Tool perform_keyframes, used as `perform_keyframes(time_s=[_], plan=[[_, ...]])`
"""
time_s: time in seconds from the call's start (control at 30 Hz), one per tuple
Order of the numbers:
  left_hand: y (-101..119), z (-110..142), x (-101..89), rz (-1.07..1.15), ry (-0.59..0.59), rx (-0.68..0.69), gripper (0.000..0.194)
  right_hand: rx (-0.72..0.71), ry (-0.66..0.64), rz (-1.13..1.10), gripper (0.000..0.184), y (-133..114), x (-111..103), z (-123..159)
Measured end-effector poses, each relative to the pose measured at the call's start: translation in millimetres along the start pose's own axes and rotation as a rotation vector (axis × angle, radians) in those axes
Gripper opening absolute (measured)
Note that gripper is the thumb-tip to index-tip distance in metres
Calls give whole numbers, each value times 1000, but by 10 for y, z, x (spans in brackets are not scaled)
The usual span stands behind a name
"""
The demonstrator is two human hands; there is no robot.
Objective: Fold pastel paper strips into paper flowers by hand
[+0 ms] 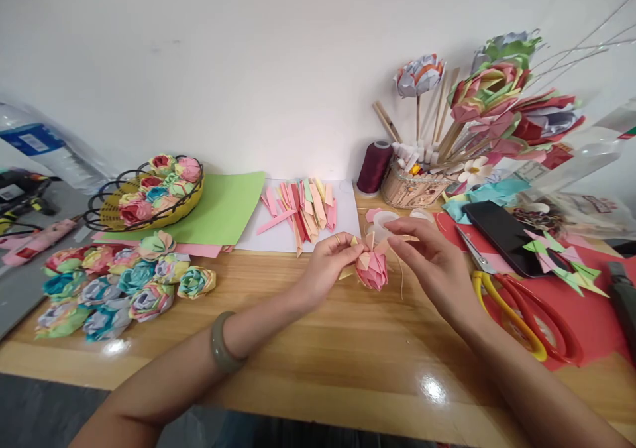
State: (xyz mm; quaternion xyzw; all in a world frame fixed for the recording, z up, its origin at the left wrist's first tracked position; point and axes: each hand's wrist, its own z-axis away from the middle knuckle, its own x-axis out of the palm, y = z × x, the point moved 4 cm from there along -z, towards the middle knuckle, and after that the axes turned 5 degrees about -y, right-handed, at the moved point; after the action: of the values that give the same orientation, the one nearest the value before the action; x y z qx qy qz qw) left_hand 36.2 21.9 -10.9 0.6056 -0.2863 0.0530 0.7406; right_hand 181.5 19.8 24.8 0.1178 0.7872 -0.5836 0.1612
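Note:
A pink paper flower (373,274), with peach and pale yellow folded strips round its upper part, hangs just above the table in front of me. My left hand (334,264) pinches it from the left at its base. On the other side, my right hand (428,249) has its fingers closed on a peach paper strip (410,238) beside the flower. A thin tan thread (400,279) dangles between the flower and my right hand. Beyond my hands, folded pink, red and peach strips (309,211) lie on white paper (253,237).
Finished paper flowers (136,279) cluster on the left, near a yellow basket (169,219) of more flowers. Scissors (517,312) with red and yellow handles and a black phone (501,236) lie right. A thread spool (375,168) and a decorated holder (415,188) stand against the wall.

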Motion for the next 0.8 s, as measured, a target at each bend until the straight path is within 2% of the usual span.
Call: perform_keyframes(time_s=[0.1,0.17,0.3,0.43,0.6,0.8], plan=[[-7,-29,0,-61,-39,-1,14,24,-133,-3,22,20,70,6],[-1,-39,-9,-111,-29,36,12,17,-167,7,21,14,98,19],[46,-17,-29,-283,39,169,12,-63,-106,71,16,-23,111,57],[58,27,-33,-456,76,224,15,-106,-89,78,13,-27,134,86],[39,48,-28,-489,52,248,24,-182,-63,137,11,-46,144,110],[65,67,-28,-541,89,249,18,-211,13,208,13,-11,146,134]])
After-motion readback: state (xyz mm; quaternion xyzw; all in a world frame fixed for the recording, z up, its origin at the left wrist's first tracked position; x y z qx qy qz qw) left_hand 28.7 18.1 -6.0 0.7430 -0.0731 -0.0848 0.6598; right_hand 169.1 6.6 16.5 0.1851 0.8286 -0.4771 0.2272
